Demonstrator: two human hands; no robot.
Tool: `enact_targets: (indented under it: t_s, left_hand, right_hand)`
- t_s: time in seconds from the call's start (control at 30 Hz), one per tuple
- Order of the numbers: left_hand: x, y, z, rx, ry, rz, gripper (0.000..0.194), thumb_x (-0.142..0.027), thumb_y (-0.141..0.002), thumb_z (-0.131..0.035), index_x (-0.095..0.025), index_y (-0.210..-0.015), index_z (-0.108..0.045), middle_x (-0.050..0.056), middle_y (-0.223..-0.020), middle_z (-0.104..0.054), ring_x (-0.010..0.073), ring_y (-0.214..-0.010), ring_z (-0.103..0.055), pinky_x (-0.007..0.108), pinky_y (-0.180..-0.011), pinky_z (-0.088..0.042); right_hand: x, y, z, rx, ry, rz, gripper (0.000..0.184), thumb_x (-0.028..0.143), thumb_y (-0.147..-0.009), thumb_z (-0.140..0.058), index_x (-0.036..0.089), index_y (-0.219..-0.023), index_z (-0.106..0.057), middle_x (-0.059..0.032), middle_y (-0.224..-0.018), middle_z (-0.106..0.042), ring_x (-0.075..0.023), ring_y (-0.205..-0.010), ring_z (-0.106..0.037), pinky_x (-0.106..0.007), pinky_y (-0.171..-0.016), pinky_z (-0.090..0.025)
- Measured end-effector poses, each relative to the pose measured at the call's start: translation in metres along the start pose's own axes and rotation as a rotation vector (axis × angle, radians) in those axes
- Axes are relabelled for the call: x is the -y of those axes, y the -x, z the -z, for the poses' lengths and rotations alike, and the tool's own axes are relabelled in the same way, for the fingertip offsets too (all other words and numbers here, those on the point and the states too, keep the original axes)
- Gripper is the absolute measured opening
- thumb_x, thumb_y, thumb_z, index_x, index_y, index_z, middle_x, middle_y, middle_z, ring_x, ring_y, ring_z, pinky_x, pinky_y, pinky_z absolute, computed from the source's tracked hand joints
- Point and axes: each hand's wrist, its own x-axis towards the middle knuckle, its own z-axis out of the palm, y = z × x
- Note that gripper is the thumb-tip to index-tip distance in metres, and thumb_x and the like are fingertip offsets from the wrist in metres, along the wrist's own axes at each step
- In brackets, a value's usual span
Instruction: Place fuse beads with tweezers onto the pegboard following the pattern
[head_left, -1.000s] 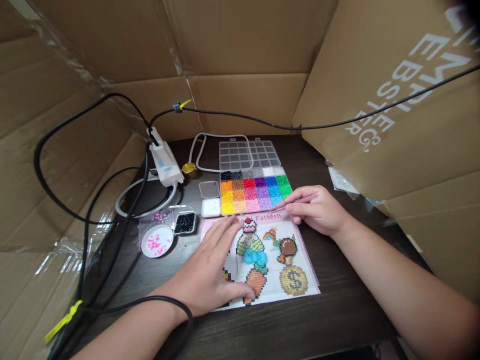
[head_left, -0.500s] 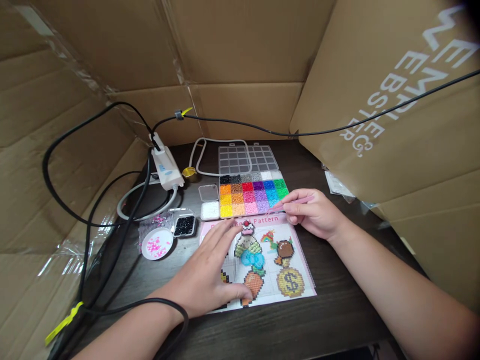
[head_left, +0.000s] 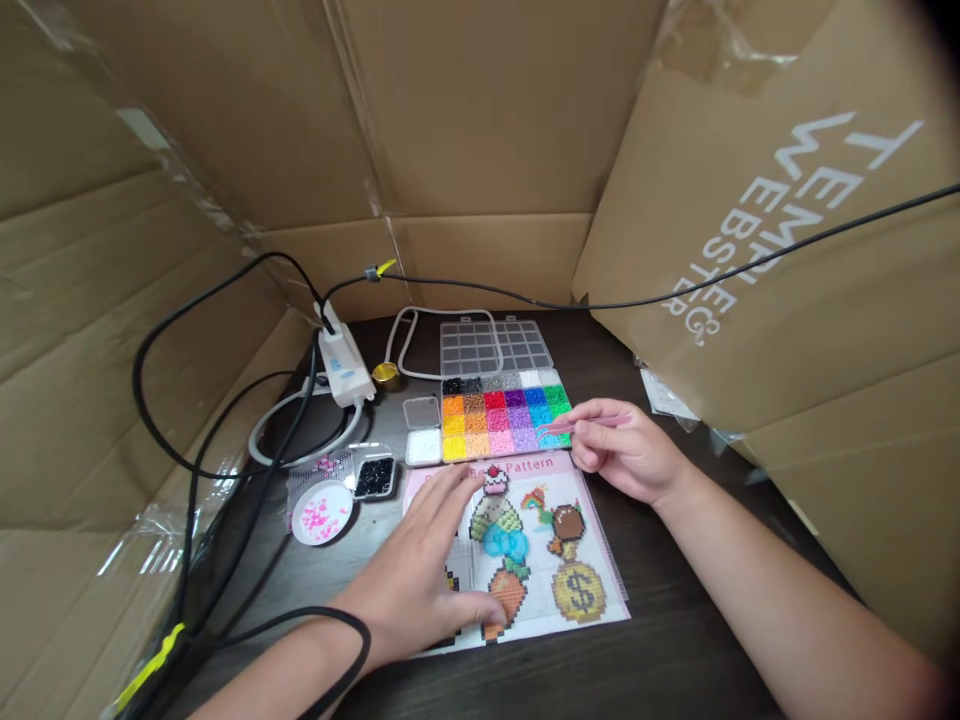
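My left hand lies flat with fingers stretched out on the pattern sheet, which shows pixel pictures of a cupcake, a carrot and a money bag. My right hand rests at the sheet's top right corner and pinches pink tweezers, whose tips point left over the bead box, a tray of many coloured compartments. The box's clear lid lies open behind it.
A white dish of pink beads, a small tub of black beads and one of white beads sit left of the sheet. A white adapter and black cables crowd the left. Cardboard walls surround the dark table.
The view has tilted so everything sits lower in the frame. Both hands have stayed in place on the sheet and by the bead box.
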Motion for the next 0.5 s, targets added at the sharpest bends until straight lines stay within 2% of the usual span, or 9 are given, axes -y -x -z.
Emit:
enact_targets:
  t_s: [0.17, 0.3, 0.4, 0.5]
  left_hand:
    - [-0.0024, 0.0023, -0.0011, 0.045, 0.007, 0.08, 0.121, -0.047, -0.061, -0.093, -0.019, -0.161, -0.031, 0.021, -0.171, -0.025, 0.0393, -0.159, -0.018, 0.059, -0.128, -0.023]
    - [-0.003, 0.0049, -0.0001, 0.04, 0.028, 0.11, 0.123, -0.044, -0.058, -0.095, -0.021, -0.162, -0.032, 0.02, -0.172, -0.023, 0.0397, -0.159, -0.017, 0.06, -0.128, -0.023]
    - [-0.0018, 0.0056, 0.0008, 0.042, 0.05, 0.123, 0.125, -0.04, -0.056, -0.096, -0.022, -0.162, -0.033, 0.02, -0.172, -0.022, 0.0411, -0.159, -0.016, 0.062, -0.127, -0.021]
    - [-0.0007, 0.0059, 0.0011, 0.048, 0.068, 0.147, 0.126, -0.04, -0.054, -0.097, -0.02, -0.162, -0.035, 0.021, -0.172, -0.02, 0.0415, -0.159, -0.015, 0.062, -0.127, -0.019]
  right_hand:
    - [-0.0048, -0.0008, -0.0071, -0.003, -0.027, -0.014, 0.027, 0.034, -0.068, -0.095, 0.02, -0.084, -0.079, -0.0049, -0.073, -0.079, -0.0056, -0.043, -0.057, -0.016, -0.043, -0.045]
    - [-0.0063, -0.0001, -0.0086, 0.005, -0.027, 0.005, 0.029, 0.042, -0.075, -0.09, 0.019, -0.089, -0.078, -0.0012, -0.061, -0.073, -0.0075, -0.038, -0.057, -0.017, -0.039, -0.045]
    - [-0.0047, 0.0035, -0.0088, 0.057, -0.049, 0.022, 0.03, 0.046, -0.081, -0.085, 0.02, -0.094, -0.076, -0.0009, -0.058, -0.072, -0.0092, -0.036, -0.059, -0.016, -0.037, -0.042]
    - [-0.0025, 0.0084, -0.0107, 0.139, -0.074, 0.049, 0.028, 0.047, -0.086, -0.08, 0.022, -0.097, -0.075, -0.0022, -0.063, -0.076, -0.01, -0.037, -0.061, -0.016, -0.037, -0.041]
